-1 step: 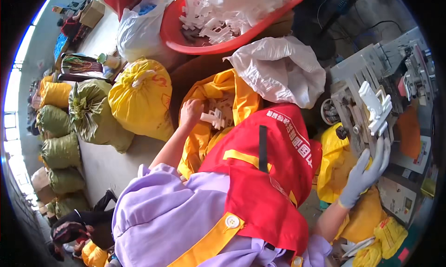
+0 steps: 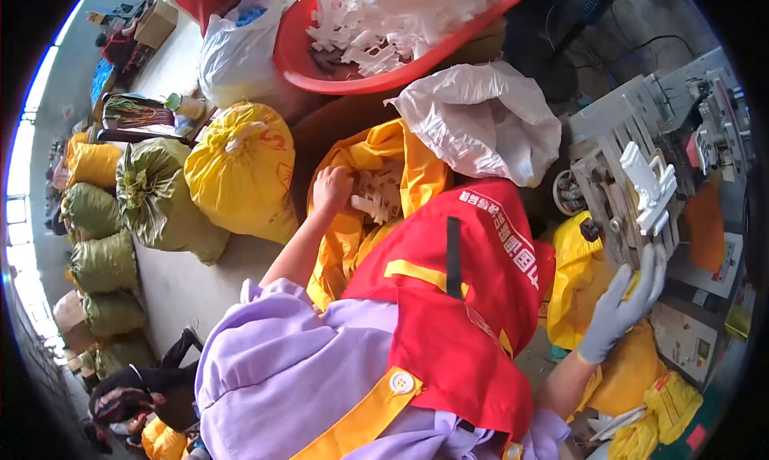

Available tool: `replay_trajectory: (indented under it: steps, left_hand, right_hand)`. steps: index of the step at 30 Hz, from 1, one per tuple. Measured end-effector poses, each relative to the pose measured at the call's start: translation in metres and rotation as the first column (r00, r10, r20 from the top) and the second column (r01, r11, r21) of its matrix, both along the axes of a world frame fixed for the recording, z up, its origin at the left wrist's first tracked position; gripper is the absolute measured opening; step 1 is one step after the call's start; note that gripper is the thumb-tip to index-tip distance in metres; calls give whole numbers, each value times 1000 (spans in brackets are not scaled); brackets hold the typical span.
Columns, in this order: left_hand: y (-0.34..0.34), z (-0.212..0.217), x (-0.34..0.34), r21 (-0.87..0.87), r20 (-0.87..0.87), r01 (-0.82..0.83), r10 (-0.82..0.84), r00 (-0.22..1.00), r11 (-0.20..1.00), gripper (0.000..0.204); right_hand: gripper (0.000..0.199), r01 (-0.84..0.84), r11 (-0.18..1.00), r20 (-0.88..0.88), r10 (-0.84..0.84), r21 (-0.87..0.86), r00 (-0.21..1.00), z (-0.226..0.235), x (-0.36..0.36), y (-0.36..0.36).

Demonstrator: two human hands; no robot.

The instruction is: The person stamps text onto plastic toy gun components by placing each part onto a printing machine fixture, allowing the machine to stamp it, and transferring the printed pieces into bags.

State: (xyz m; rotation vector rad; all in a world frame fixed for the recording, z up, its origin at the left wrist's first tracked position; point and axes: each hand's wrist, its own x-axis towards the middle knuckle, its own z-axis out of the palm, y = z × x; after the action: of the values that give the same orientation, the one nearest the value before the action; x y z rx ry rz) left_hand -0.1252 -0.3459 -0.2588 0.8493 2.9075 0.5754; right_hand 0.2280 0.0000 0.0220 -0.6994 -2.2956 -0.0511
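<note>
My bare left hand (image 2: 332, 189) is at the left rim of an open yellow sack (image 2: 424, 160), its fingers loosely bent with nothing visible in them. White moulded plastic pieces (image 2: 378, 196) lie inside the sack, right beside those fingers. My right hand (image 2: 623, 312) wears a pale glove and is open, fingers stretched upward. Just above its fingertips, a white plastic part shaped like a toy pistol (image 2: 647, 186) sits on the bench machine (image 2: 613, 196). The fingertips look apart from the part by a small gap.
Ahead stands a red tub (image 2: 352, 84) heaped with white plastic pieces, with a white sack (image 2: 489, 124) nearer me. Tied yellow (image 2: 244, 172) and green sacks (image 2: 168, 200) stand at left. Another person (image 2: 136, 400) bends over at lower left. Yellow bags (image 2: 573, 276) hang below the machine.
A white piece beside my left hand has dropped lower into the yellow sack, away from the fingers. My right hand has drawn slightly down from the part on the machine.
</note>
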Motion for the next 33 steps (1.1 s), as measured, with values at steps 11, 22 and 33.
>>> replay_trajectory:
  steps: [11, 22, 33]
  left_hand:
    - [100, -109, -134, -212, 239, 137, -84, 967, 968, 45]
    - [68, -14, -163, 247, 247, 190, -251, 936, 950, 28]
    - [80, 53, -66, -135, 130, 259, -242, 961, 956, 28]
  right_hand:
    - [23, 159, 766, 91, -131, -623, 987, -84, 73, -80]
    - [29, 335, 171, 183, -572, -927, 800, -258, 194, 35]
    - [22, 538, 605, -75, -703, -587, 708, -199, 171, 68]
